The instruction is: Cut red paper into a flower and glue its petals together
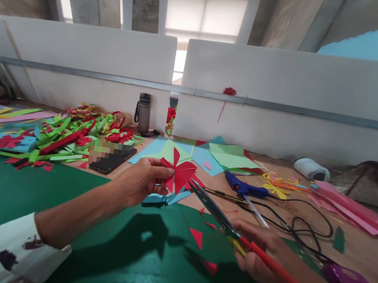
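Observation:
My left hand point(147, 178) pinches a red paper flower point(180, 173) with pointed petals, held up above the green mat point(97, 222). In my right hand point(258, 248) is a pair of scissors point(214, 207) with dark blades and red and yellow on the handles. The blade tips reach the flower's right edge; whether they touch the paper I cannot tell. Red paper scraps point(196, 238) lie on the mat below. Behind the flower, folded light-blue paper pieces point(176, 198) rest at the mat's far edge.
A pile of green and red paper strips point(64, 136) and a black phone point(112, 159) lie left. A bottle point(143, 112) stands at the back. Coloured sheets point(229, 156) lie mid-table. Right are a blue glue gun point(244, 187), its looping cable point(300, 223) and pink paper point(350, 208).

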The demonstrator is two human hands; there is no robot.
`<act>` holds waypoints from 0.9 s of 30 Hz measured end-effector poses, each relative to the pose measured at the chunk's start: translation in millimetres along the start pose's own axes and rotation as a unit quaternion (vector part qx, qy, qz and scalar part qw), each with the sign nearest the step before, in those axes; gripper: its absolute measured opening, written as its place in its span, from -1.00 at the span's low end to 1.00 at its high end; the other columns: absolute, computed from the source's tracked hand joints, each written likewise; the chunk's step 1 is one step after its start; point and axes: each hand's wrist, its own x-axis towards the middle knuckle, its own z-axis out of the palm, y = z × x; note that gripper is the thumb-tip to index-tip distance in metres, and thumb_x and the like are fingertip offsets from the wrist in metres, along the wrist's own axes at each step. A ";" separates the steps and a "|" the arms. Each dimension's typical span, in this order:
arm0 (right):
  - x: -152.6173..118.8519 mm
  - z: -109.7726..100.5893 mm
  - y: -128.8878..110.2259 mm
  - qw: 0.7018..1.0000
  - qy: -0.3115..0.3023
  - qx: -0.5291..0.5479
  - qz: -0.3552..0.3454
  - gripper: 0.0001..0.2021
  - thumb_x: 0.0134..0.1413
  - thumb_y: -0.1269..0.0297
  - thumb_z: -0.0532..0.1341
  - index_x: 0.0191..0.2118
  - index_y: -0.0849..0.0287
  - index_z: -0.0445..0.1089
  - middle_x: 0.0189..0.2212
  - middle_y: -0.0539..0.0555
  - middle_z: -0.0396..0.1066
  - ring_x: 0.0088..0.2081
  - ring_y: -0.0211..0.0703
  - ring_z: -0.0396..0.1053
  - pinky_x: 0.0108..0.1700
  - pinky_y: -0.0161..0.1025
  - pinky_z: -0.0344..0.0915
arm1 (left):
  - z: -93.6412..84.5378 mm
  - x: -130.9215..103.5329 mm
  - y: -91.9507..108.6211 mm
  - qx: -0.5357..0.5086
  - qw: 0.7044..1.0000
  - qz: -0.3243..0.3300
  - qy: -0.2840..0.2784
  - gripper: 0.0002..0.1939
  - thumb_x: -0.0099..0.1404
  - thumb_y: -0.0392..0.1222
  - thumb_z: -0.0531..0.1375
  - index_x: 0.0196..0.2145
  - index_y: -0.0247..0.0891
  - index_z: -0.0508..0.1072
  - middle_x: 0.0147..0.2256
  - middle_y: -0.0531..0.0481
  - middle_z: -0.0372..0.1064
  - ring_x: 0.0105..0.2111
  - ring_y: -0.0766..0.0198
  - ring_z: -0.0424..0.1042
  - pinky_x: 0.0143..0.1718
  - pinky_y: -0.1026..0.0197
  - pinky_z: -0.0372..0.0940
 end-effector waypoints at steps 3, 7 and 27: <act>-4.7 0.7 -0.1 0.999 -0.028 -0.009 0.022 -0.66 -0.07 0.01 0.20 -0.22 0.09 0.46 -0.56 0.01 0.36 -0.51 -0.18 0.28 -0.53 -0.36 0.21 | 0.3 -0.7 -0.6 -0.009 1.000 -0.008 -0.001 -0.89 0.00 -0.43 0.25 -0.51 -0.37 0.36 -0.60 0.07 0.27 -0.65 0.43 0.28 -0.64 0.35 0.27; -14.5 -3.4 -8.3 0.999 -0.039 -0.006 0.032 -0.65 -0.02 0.08 0.18 -0.11 0.10 0.38 -0.47 0.00 0.39 -0.48 -0.21 0.30 -0.46 -0.37 0.23 | 4.0 -4.6 -0.4 -0.011 1.000 -0.017 -0.003 -0.90 0.03 -0.43 0.24 -0.49 -0.36 0.36 -0.58 0.03 0.32 -0.62 0.39 0.33 -0.62 0.34 0.28; -17.2 4.4 -0.6 0.996 -0.070 0.016 0.046 -0.55 0.03 -0.09 0.09 -0.07 0.11 0.32 -0.57 -0.05 0.29 -0.59 -0.30 0.13 -0.59 -0.40 0.09 | 19.1 -16.4 -3.0 -0.010 0.999 -0.021 0.023 -0.95 0.10 -0.44 0.19 -0.45 -0.40 0.35 -0.51 -0.12 0.43 -0.53 0.27 0.45 -0.46 0.22 0.38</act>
